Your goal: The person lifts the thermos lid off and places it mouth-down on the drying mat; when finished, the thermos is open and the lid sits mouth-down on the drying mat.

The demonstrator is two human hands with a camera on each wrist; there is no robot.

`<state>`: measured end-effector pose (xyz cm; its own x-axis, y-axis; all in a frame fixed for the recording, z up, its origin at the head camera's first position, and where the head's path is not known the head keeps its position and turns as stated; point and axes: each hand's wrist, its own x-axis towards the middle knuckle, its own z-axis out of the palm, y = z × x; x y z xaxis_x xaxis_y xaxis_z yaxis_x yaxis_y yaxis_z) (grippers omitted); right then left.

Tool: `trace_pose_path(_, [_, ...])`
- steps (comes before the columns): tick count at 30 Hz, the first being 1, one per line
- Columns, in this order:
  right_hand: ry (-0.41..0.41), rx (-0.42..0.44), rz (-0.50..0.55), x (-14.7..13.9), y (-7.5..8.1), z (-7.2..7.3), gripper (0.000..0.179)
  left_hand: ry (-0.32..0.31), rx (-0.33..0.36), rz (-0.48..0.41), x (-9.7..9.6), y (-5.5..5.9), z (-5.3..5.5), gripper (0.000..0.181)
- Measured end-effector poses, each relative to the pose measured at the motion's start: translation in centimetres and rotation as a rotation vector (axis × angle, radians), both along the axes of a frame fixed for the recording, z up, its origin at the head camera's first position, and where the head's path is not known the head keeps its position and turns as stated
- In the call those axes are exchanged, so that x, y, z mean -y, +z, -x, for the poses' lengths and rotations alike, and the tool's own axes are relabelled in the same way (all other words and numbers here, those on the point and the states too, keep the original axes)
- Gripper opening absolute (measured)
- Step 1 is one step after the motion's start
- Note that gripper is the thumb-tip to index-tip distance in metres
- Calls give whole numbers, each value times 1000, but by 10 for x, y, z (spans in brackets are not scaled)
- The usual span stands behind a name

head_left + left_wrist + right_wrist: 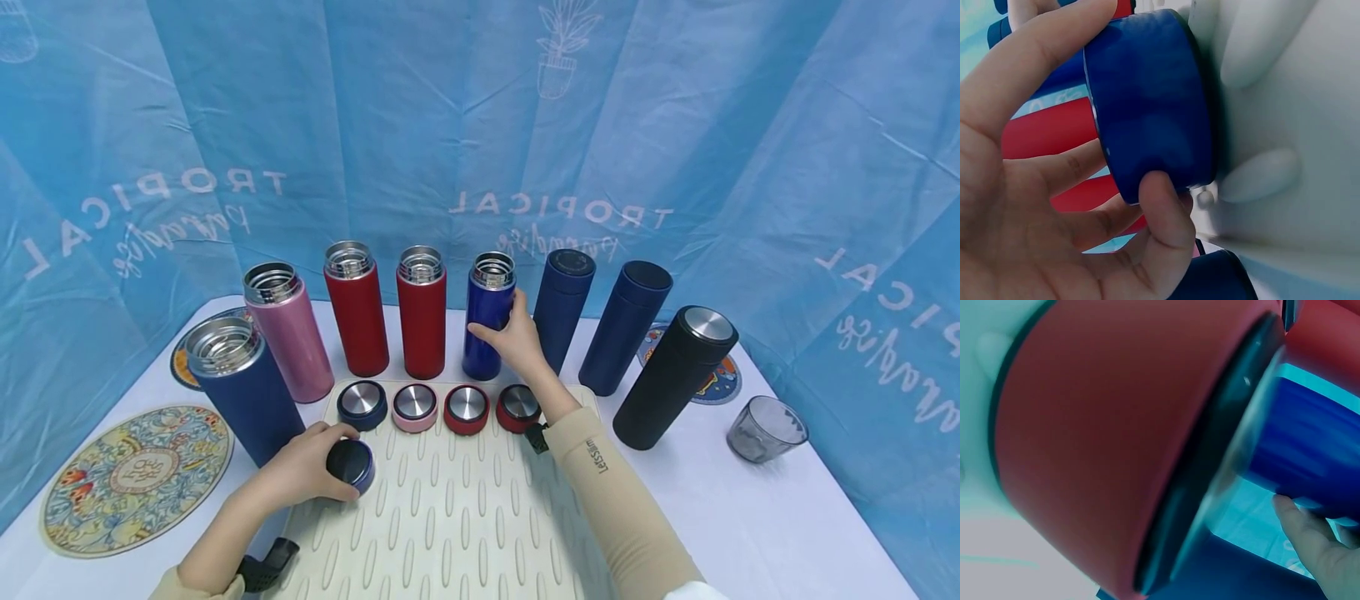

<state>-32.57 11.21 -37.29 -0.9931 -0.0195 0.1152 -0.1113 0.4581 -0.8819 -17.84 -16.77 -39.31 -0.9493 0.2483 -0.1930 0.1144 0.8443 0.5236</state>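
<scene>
My left hand [311, 467] pinches a blue lid with a dark top [350, 463] between thumb and fingers, low over the left part of the cream mat. In the left wrist view the lid [1150, 103] is on its edge in the picture, its dark bottom rim right at the mat. Farther back, my right hand [517, 337] grips a glossy blue thermos bottle [489, 304] from its right side. That bottle stands upright, its steel mouth uncovered. In the right wrist view a red lid [1104, 425] looms in front of the bottle [1316, 447] and the hand.
Lids in navy [362, 405], pink [415, 407] and red [467, 408] line the back of the mat [442, 533]. Uncapped navy [247, 396], pink [294, 342] and red bottles [358, 321] stand left; capped navy [626, 329] and black ones [667, 383] right, near a glass [767, 429].
</scene>
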Motion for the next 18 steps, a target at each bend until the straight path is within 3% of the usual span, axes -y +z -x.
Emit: trace_pose_path(18, [-6,-9,3,0,-1,0,90,-16,-11,35,-2,5,2,80])
